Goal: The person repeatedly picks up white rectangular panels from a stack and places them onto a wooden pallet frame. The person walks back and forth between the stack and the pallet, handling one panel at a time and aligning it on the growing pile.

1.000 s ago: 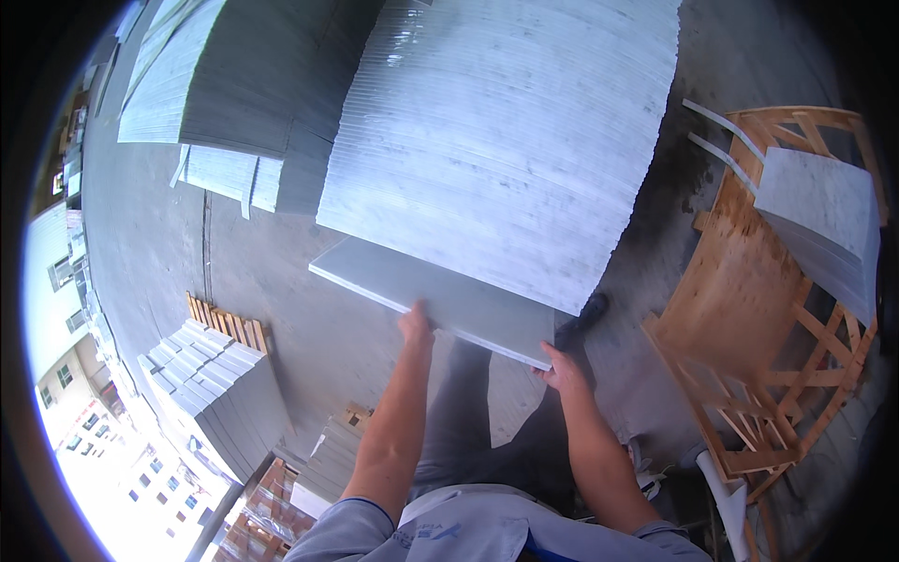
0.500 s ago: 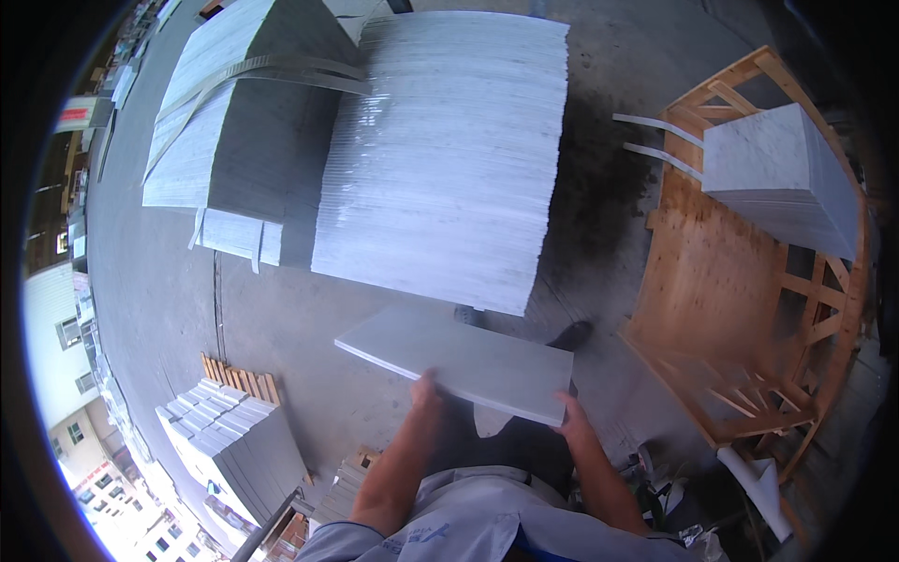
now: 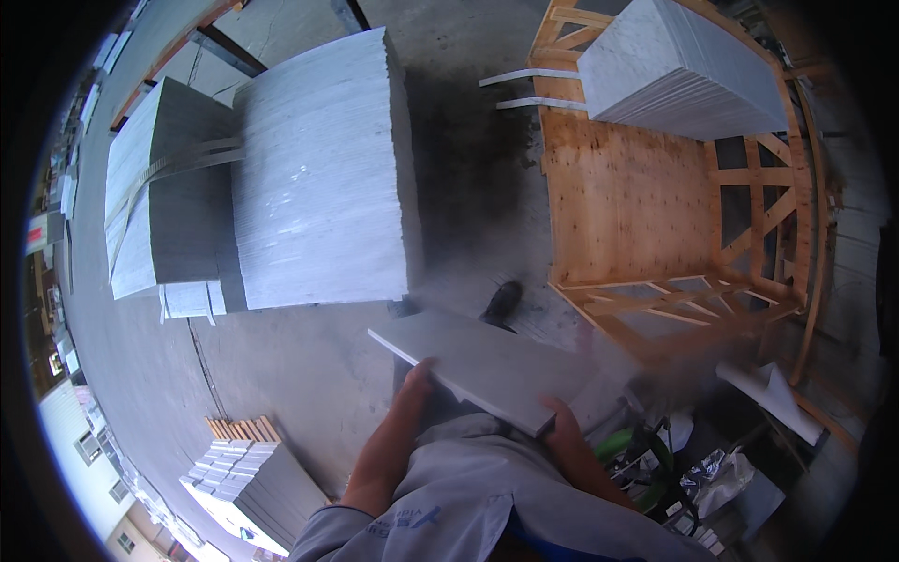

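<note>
I carry a flat grey stone slab [image 3: 492, 361] level in front of my body. My left hand [image 3: 419, 377] grips its near edge on the left, and my right hand [image 3: 560, 421] holds the near right corner from below. The slab hangs over the concrete floor, between a tall stack of grey slabs [image 3: 323, 173] on my left and a wooden crate [image 3: 623, 197] on my right. One of my dark shoes [image 3: 501, 302] shows just beyond the slab.
A second strapped slab stack [image 3: 159, 197] stands further left. Inside the crate's far end lean more slabs [image 3: 674, 70]. A small pallet of tiles [image 3: 248, 473] sits lower left. White paper, a green object and clutter [image 3: 712, 440] lie at lower right.
I have lifted the slab off the tall stack and turned right; the stack now lies to my left and the wooden crate has come closer to the middle.
</note>
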`<state>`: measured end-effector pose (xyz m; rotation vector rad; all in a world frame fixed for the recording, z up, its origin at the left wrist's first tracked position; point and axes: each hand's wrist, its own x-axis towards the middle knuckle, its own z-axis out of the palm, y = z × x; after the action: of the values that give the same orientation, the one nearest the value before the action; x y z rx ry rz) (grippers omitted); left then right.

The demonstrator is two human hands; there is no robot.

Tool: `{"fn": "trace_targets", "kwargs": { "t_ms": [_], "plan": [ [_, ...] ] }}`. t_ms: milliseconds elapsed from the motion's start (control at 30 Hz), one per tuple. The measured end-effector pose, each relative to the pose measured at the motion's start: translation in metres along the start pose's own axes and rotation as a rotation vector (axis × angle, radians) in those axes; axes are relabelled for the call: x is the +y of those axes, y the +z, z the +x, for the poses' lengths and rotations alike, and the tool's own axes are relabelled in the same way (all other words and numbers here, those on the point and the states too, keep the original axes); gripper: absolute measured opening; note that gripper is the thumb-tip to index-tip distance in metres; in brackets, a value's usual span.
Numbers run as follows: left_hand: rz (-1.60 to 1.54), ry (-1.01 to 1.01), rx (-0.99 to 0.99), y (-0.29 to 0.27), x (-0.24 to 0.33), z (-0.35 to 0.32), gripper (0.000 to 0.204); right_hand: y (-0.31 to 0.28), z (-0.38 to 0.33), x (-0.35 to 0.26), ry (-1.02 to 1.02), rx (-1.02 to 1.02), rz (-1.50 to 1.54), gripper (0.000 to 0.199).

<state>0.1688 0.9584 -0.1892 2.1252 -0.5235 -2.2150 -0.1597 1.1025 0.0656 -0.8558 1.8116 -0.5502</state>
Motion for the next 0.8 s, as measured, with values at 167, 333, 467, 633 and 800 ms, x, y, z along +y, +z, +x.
{"fn": "trace_targets", "kwargs": {
  "t_ms": [167, 333, 467, 633, 800],
  "plan": [
    [-0.29, -0.371, -0.116, 0.093, 0.052, -0.014, 0.035, -0.037, -0.002, -0.01, 0.199, 0.061, 0.448, 0.049],
    [0.009, -0.155, -0.226, 0.14, 0.083, -0.032, 0.036, -0.08, -0.031, -0.043, 0.14, 0.158, 0.348, 0.042],
    [-0.099, -0.359, -0.08, 0.176, 0.126, -0.014, 0.041, -0.078, -0.023, -0.044, 0.274, 0.223, 0.577, 0.043],
    [0.097, -0.29, -0.066, 0.215, 0.185, 0.008, 0.044, -0.07, -0.01, -0.052, 0.319, 0.296, 0.331, 0.046],
    [0.106, -0.188, -0.109, 0.24, 0.252, 0.012, 0.036, -0.08, 0.032, -0.109, 0.296, 0.417, 0.475, 0.046]
  ]
}}
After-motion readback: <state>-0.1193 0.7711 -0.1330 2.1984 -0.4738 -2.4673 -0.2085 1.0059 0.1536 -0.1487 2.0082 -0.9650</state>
